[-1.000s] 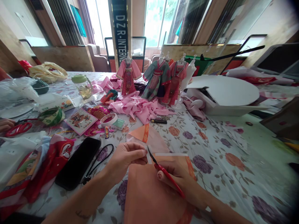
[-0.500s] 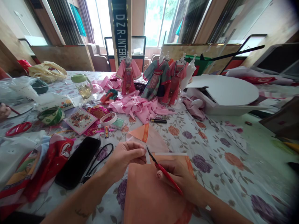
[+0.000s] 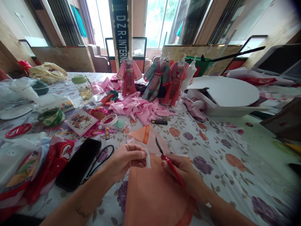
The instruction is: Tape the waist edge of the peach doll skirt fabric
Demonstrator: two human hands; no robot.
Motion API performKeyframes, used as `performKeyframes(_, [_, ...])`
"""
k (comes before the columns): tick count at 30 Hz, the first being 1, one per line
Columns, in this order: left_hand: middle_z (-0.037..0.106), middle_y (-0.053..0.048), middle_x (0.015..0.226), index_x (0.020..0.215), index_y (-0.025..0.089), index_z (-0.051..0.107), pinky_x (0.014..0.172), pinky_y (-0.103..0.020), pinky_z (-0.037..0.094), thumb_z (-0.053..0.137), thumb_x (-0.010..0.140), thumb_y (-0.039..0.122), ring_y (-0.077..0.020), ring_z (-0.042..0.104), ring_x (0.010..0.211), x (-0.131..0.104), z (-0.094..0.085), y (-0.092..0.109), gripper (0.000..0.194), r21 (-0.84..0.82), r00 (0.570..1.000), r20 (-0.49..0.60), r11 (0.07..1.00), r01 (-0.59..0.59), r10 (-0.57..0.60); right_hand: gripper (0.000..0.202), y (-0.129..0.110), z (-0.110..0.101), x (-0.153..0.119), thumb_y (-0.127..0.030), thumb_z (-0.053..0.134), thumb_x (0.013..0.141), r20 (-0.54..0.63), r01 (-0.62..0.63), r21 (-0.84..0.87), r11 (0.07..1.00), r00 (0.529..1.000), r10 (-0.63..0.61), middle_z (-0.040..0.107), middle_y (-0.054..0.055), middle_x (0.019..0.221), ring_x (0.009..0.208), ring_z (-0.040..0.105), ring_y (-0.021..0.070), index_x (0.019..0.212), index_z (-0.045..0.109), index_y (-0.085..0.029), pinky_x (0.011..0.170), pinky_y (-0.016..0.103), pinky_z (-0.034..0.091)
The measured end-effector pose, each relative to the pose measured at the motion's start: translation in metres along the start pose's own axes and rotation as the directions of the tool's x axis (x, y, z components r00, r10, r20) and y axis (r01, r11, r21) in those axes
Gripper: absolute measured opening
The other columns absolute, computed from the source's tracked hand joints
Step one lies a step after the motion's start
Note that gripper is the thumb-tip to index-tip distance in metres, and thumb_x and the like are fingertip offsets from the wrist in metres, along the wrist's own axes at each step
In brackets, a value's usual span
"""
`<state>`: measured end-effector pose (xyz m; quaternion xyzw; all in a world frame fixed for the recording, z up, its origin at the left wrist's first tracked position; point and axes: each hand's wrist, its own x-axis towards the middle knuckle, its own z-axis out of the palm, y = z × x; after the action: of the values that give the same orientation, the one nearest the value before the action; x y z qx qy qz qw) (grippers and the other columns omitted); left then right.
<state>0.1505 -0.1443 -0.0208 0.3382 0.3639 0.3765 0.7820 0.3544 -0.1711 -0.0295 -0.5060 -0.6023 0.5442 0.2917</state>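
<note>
Between the thumb and fingers of my left hand [image 3: 131,157] is a narrow white strip of tape [image 3: 148,159], its free end hanging down. My right hand [image 3: 180,169] is wrapped round red-handled scissors [image 3: 172,168], whose dark blades point up and left, apart from the strip. Beneath both hands lies an orange piece of fabric [image 3: 150,194] with a patterned border, and a white strip runs along part of its far edge. Just beyond it rests a smaller orange fabric piece [image 3: 140,134] beside a pale, sheer part.
Left of my hands lie a black phone [image 3: 78,163] and red printed fabric [image 3: 55,157]. Farther off are a tape roll [image 3: 109,120], pink fabric scraps [image 3: 145,110] and a lidded glass jug [image 3: 82,86]. Small dressed mannequins [image 3: 157,77] stand at the back, left of a white round board [image 3: 230,91].
The scissors have moved right, away from the white strip, with my right hand. My left hand stays nearly in place, and the strip's hanging end now shows more. A hand at far left has gone.
</note>
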Motion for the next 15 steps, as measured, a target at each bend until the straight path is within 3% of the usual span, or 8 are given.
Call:
performKeyframes(4, [0.067,-0.001,0.069,0.072,0.014,0.072,0.062,-0.018,0.048,0.077,0.065,0.020,-0.0087,0.060,0.064,0.0028,-0.0033,0.0022,0.011,-0.032,0.988,-0.095,0.992,-0.123,0.119,0.049,-0.0013,-0.0057,0.0007,-0.056,0.059,0.077,0.025,-0.006,-0.042,0.999,1.000,0.007,0.030,-0.004,0.057,0.054,0.026,0.0085,0.058,0.035,-0.018,0.046,0.023,0.018])
performKeyframes(9, [0.064,0.001,0.072,0.076,0.017,0.071,0.062,-0.017,0.043,0.075,0.069,0.024,-0.0063,0.054,0.062,0.0061,-0.0067,0.0054,0.011,0.069,0.923,-0.176,0.940,-0.334,0.341,0.044,-0.0001,-0.0044,-0.0008,-0.051,0.059,0.079,0.153,-0.037,0.025,0.999,0.988,0.033,0.028,-0.005,0.062,0.055,0.023,0.0082,0.062,0.036,-0.018,0.048,0.024,0.017])
performKeyframes(12, [0.063,0.001,0.080,0.101,0.021,0.066,0.066,-0.020,0.044,0.073,0.071,0.025,-0.0086,0.056,0.070,0.0058,-0.0065,0.0060,0.031,0.184,0.891,-0.158,0.899,-0.396,0.425,0.042,0.0007,-0.0053,-0.0007,-0.049,0.058,0.081,0.194,-0.031,-0.011,0.999,0.981,0.033,0.027,-0.005,0.062,0.055,0.023,0.0081,0.061,0.036,-0.018,0.048,0.024,0.016])
performKeyframes(15, [0.062,0.000,0.088,0.124,0.025,0.052,0.075,-0.025,0.045,0.073,0.073,0.025,-0.0130,0.059,0.082,0.0048,-0.0056,0.0044,0.056,0.353,0.889,-0.059,0.843,-0.406,0.453,0.043,0.0018,-0.0064,-0.0003,-0.046,0.060,0.080,0.240,-0.004,-0.092,0.996,0.970,0.026,0.026,-0.005,0.059,0.054,0.024,0.0080,0.058,0.035,-0.018,0.047,0.024,0.016])
